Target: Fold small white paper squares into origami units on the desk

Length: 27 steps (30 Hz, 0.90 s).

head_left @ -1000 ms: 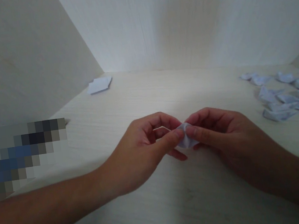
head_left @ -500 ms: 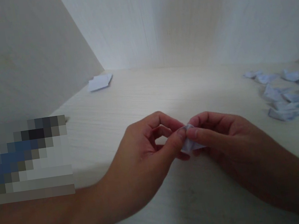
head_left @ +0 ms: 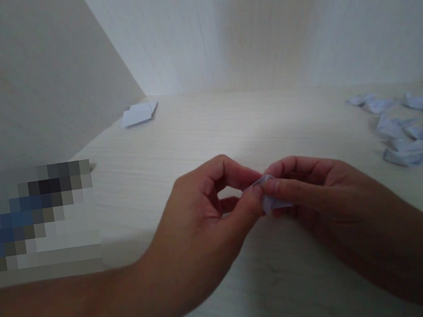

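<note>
A small folded piece of white paper (head_left: 275, 202) is pinched between both hands above the pale table, near the middle of the view. My left hand (head_left: 212, 221) grips its left side between thumb and forefinger. On the other side my right hand (head_left: 327, 194) holds it, thumb on top and fingers behind. The two thumb tips almost meet at the paper. Much of the paper is covered by the fingers, so its full shape is hidden.
Several folded white paper pieces (head_left: 409, 138) lie grouped at the right of the table (head_left: 208, 132). Flat white sheets (head_left: 137, 114) rest in the far left corner. Upright panels (head_left: 178, 32) close off the back and sides. A pixelated patch covers the left edge.
Both hands keep hold of the paper. The left fingers have shifted slightly, with the lower ones now tucked behind the thumb. The view has tilted a little.
</note>
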### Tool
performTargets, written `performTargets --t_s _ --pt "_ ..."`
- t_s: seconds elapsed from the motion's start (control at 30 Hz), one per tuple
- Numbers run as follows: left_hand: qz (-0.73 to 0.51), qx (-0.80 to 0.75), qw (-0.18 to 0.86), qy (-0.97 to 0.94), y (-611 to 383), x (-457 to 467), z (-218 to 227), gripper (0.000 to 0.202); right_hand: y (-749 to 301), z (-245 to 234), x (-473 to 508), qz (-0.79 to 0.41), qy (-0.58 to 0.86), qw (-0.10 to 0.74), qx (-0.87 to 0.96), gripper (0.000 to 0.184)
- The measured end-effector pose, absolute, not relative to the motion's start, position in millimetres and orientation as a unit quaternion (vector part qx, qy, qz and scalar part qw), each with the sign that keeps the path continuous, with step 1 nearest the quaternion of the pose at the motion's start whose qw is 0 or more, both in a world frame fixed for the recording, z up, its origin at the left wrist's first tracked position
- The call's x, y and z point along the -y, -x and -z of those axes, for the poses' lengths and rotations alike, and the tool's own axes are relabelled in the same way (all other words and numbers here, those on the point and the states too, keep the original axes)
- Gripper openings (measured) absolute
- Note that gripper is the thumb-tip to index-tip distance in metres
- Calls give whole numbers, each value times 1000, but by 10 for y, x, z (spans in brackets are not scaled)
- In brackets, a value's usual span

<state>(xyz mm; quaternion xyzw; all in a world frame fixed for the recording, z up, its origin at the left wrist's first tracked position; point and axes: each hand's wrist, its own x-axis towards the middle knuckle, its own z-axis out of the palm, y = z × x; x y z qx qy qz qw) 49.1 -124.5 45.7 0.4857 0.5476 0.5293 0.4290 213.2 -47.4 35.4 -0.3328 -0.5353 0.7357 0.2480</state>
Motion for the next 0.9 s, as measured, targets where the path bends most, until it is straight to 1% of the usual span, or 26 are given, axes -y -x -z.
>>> performTargets --t_s 0.2,0.37,0.47,0.57,0.7,0.9 --pt "-537 -551 412 -489 -496 1264 -460 13 -2086 -372 539 -703 352 271 555 14" --pt "-517 -567 387 -510 -479 1260 -466 16 -2029 -433 563 -676 373 296 563 7" --pt "-518 -565 375 -521 -461 1212 -472 14 -2024 -420 542 -647 375 321 581 11" --pt "-531 -575 335 -524 -448 1149 -471 14 -2024 -403 518 -618 376 341 600 15" --pt "-542 -593 313 -507 -444 1097 -458 15 -2025 -413 492 -604 378 324 622 14" --pt "-522 -594 368 -490 -462 1133 -475 10 -2052 -401 470 -639 380 275 609 19"
